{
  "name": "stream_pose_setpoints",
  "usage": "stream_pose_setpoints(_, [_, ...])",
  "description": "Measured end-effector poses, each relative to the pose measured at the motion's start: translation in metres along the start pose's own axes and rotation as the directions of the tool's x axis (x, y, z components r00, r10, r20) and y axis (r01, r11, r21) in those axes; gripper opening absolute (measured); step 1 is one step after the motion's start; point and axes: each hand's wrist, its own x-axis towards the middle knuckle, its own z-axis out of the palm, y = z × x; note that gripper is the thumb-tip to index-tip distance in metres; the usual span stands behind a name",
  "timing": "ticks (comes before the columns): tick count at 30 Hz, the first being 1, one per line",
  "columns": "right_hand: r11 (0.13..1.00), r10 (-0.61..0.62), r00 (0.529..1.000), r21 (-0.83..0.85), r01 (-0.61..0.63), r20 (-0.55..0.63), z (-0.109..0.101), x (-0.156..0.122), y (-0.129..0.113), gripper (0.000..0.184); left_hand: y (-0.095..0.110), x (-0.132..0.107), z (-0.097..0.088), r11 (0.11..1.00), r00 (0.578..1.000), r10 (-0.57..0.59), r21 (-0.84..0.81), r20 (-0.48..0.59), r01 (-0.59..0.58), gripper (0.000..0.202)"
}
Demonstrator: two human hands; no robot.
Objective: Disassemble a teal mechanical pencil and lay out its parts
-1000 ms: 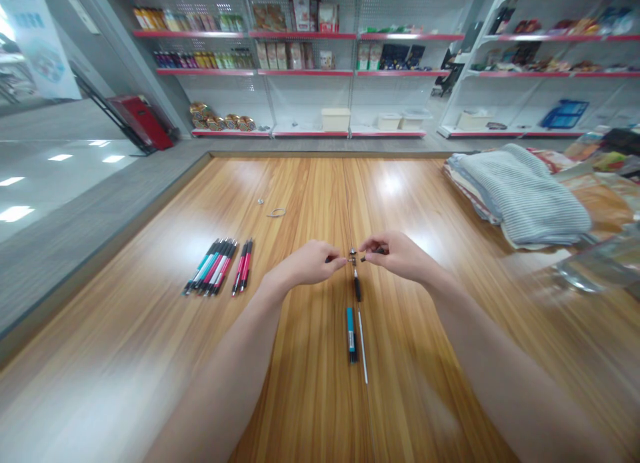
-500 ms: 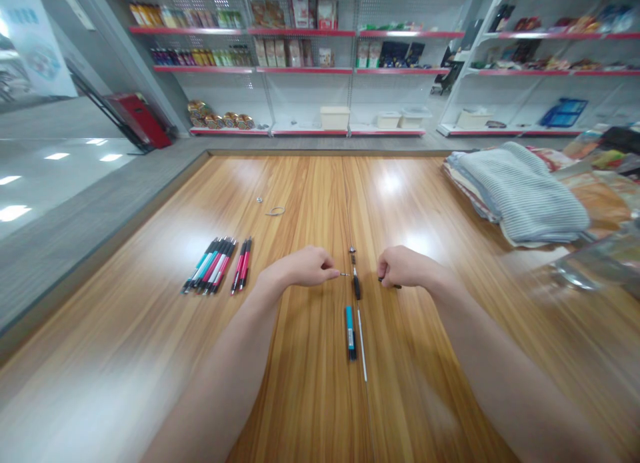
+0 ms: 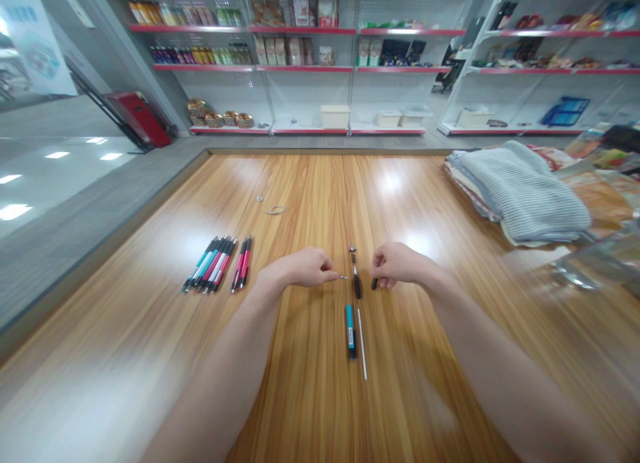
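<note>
My left hand (image 3: 311, 266) is closed in a pinch around a small, thin metal-tipped pen part (image 3: 343, 277), which points to the right. Across from it, my right hand (image 3: 397, 264) grips a short black pen piece (image 3: 375, 283) between thumb and fingers, tilted close above the table. Between the two hands lies a black pen section (image 3: 357, 286) with a pale tip, and small metal bits (image 3: 353, 250) sit just beyond it. Nearer to me are a turquoise and black pen barrel (image 3: 349, 326) and a thin white refill tube (image 3: 363, 349), side by side.
Several pens (image 3: 210, 264) lie in a row on the left, with two pink and black pens (image 3: 242, 265) beside them. Farther back are a wire loop (image 3: 276, 210) and a small metal piece (image 3: 259, 199). Folded cloths (image 3: 523, 189) are piled at the right; shelves stand behind.
My right hand has shifted slightly left, and the black piece in it has turned from lying sideways to pointing down and left. My left hand has hardly moved.
</note>
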Motion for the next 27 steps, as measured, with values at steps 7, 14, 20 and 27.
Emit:
stream_pose_setpoints(7, [0.993,-0.015,1.000,-0.115,0.015,-0.001,-0.011,-0.004,0.004,0.009,0.000,0.000,-0.001,1.000,1.000,0.005,-0.001,0.009,-0.005,0.038])
stream_pose_setpoints(14, [0.960,-0.159,0.982,-0.218,0.177,0.101,-0.019,-0.009,0.003,0.011,0.002,0.000,-0.002,1.000,0.999,-0.022,0.003,0.023,0.022,0.040])
stream_pose_setpoints(20, [0.941,-0.121,0.984,-0.330,0.071,-0.134,-0.019,-0.009,-0.001,0.013,0.002,-0.001,-0.002,0.998,0.997,-0.053,-0.011,0.059,0.054,0.034])
stream_pose_setpoints(27, [0.904,0.053,0.998,-0.423,-0.056,-0.020,-0.006,-0.008,-0.005,0.013,0.001,-0.001,-0.002,0.999,0.996,-0.043,-0.006,0.082,0.044,0.035])
